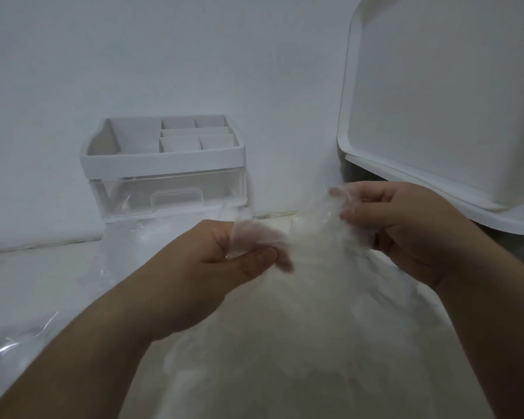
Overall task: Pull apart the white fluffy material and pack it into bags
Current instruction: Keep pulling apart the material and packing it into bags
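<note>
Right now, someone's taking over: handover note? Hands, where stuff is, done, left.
Left hand: pinches the bag at one side of its mouth.
Right hand: grips the opposite side of the mouth.
The bag sits between both hands, stuffed with white fluffy material.
Done: this bag looks full.
Left: probably close it. More clear plastic lies at left, likely spare bags. No loose material in view.

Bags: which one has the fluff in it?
The bag gripped at its mouth by left hand and right hand; it bulges with white fluffy material. The spare bags at left lie flat.
</note>
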